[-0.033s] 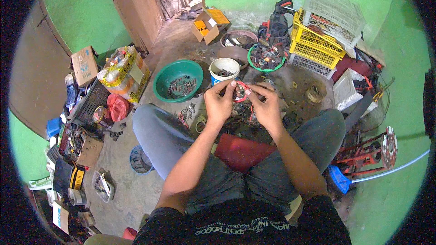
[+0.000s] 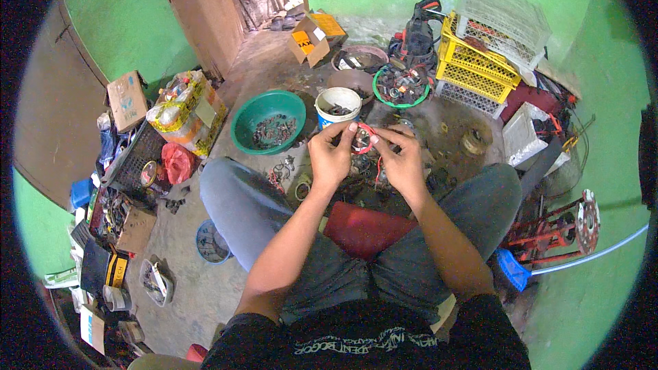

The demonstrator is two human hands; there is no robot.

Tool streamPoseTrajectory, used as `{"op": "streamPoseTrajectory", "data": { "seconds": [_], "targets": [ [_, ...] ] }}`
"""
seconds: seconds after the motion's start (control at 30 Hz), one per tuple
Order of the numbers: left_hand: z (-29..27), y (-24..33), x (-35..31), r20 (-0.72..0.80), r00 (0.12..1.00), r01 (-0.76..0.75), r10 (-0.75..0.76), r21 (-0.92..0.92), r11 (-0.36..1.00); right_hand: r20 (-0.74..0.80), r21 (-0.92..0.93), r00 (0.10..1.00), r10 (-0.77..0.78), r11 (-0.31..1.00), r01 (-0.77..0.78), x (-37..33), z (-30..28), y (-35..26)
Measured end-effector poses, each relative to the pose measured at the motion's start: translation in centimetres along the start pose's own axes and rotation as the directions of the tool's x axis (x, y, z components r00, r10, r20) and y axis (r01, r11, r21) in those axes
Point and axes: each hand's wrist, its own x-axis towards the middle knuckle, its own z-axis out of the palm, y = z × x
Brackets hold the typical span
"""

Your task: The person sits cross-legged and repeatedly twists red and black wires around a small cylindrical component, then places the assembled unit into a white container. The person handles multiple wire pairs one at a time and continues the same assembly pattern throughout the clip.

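My left hand [image 2: 329,159] and my right hand [image 2: 403,164] are raised together above my lap, fingers closed in pinches. Between them they hold a small red ring-shaped part [image 2: 362,140], with dark and metallic bits showing inside its rim. My left thumb and fingers grip its left side, my right ones its right side. Just beyond it stands a white bucket [image 2: 327,120] with dark pieces in it. Under my hands, loose small parts and red wires [image 2: 379,171] lie on the floor; what each part is cannot be made out.
A green basin [image 2: 241,131] of small metal pieces stands to the left. Beyond the bucket are a green-rimmed basket [image 2: 404,105] of parts and a cardboard box [image 2: 310,49]. Yellow crates [image 2: 473,72] are stacked at far right. A red frame [image 2: 558,233] lies near my right knee; clutter lines the left wall.
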Motion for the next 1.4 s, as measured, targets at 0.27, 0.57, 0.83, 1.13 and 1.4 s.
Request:
{"op": "streamPoseTrajectory", "data": {
  "seconds": [0.27, 0.57, 0.83, 1.13, 1.4],
  "targets": [
    [0.8, -0.5, -0.6, -0.040, 0.999, 0.008, -0.008, 0.005, 1.000, 0.084, 0.268, 0.968, 0.237, 0.930, -0.251, -0.9, 1.0, 0.1],
    [1.2, -0.5, -0.8, -0.020, 0.978, -0.205, 0.207, 0.059, 0.977, 0.410, 0.545, 0.768, 0.492, 0.543, -0.639, -0.7, -0.3, -0.3],
    [0.9, -0.2, 0.7, 0.018, 0.943, -0.332, 0.331, 0.083, 0.940, 0.623, 0.661, 0.672, 0.401, 0.191, -0.726, 0.7, -2.5, -1.3],
    [0.0, 5.0, 10.9, 0.248, 0.845, -0.520, 0.474, 0.179, 0.835, 0.672, 0.705, 0.701, 0.241, 0.085, -0.705, 9.5, -3.4, -3.0],
    [-2.0, 4.6, 19.9, 0.058, 0.751, -0.629, 0.658, 0.364, 0.687, 0.581, 0.562, 0.771, 0.261, 0.557, -0.612, 20.3, 2.6, -1.2]
  ]
}}
